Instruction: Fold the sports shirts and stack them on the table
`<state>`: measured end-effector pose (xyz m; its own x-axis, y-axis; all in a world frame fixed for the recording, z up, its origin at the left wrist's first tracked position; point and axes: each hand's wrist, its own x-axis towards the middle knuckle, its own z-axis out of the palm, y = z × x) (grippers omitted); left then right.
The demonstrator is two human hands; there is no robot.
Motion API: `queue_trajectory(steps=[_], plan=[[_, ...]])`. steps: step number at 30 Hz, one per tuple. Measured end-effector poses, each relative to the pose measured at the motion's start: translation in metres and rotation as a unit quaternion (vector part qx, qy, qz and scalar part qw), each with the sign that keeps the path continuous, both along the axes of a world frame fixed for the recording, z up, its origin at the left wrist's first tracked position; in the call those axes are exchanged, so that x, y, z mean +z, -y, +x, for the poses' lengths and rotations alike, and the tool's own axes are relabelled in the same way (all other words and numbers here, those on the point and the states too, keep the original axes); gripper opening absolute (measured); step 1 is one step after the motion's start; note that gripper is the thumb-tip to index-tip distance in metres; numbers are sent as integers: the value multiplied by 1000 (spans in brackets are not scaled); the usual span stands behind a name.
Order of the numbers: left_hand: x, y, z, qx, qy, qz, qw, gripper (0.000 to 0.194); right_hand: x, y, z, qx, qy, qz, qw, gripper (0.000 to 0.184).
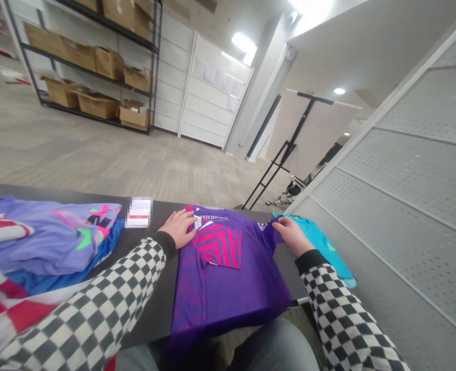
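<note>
A purple T-shirt with a pink striped sleeve folded across its front lies on the dark table, its lower part hanging over the near edge. My left hand rests flat on the shirt's upper left, fingers stretched over the white print. At the shirt's right side, my right hand pinches the other purple sleeve between thumb and fingers. Beneath and beyond that hand lies a turquoise shirt at the table's right end.
A pile of lavender, blue and red-white shirts covers the table's left part. A blurred white card lies on the dark table. A perforated grey panel stands close on the right. Shelves with cardboard boxes stand behind.
</note>
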<state>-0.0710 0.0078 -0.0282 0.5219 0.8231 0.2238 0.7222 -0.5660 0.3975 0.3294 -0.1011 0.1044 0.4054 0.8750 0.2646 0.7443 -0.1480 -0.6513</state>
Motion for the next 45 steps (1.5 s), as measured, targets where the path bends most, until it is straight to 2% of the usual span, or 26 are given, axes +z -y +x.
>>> queue_trajectory(steps=[3,5,7,8,10,11,12,13,16,18,22,27,30,33,37,39,42,45], plan=[[-4,-3,0,-7,26,22,999,48,-2,-14,-51,59,29,0,998,14],[-6,-6,0,-19,55,48,997,44,-12,-14,-98,169,74,-3,983,15],[-8,-9,-1,-27,79,73,994,41,-27,-7,-145,300,97,-35,948,10],[-8,-10,-2,-26,85,81,993,41,-34,-1,-164,371,96,-65,921,12],[-8,-12,-5,-16,90,86,992,42,-45,10,-188,486,80,-117,862,22],[-7,-12,-6,-10,90,85,992,42,-48,16,-193,510,67,-130,847,28],[-6,-12,-7,-4,91,83,992,43,-50,20,-193,510,55,-131,848,34],[-3,-11,-7,0,92,82,992,43,-52,22,-189,485,47,-122,865,37],[6,-4,-5,-6,92,85,992,40,-53,15,-161,346,58,-75,934,39],[12,3,-1,-31,87,82,992,34,-56,2,-139,277,107,-74,952,43],[15,16,6,-64,67,53,994,28,-70,-23,-102,225,191,-133,946,49],[14,19,4,-57,17,14,998,35,-88,-41,-75,186,202,-174,946,55],[16,22,4,-61,17,28,998,38,-98,-46,-69,165,193,-167,953,58],[17,28,12,-91,53,60,993,40,-109,-47,-69,159,183,-156,958,58],[14,35,20,-143,45,34,988,35,-119,-47,-68,137,93,-85,983,58],[13,36,20,-141,29,22,989,33,-118,-49,-65,113,32,-40,992,59],[14,33,16,-144,25,23,989,35,-108,-42,-55,71,-23,-9,997,62],[13,30,12,-153,22,22,988,36,-91,-7,-40,39,-66,9,997,65]])
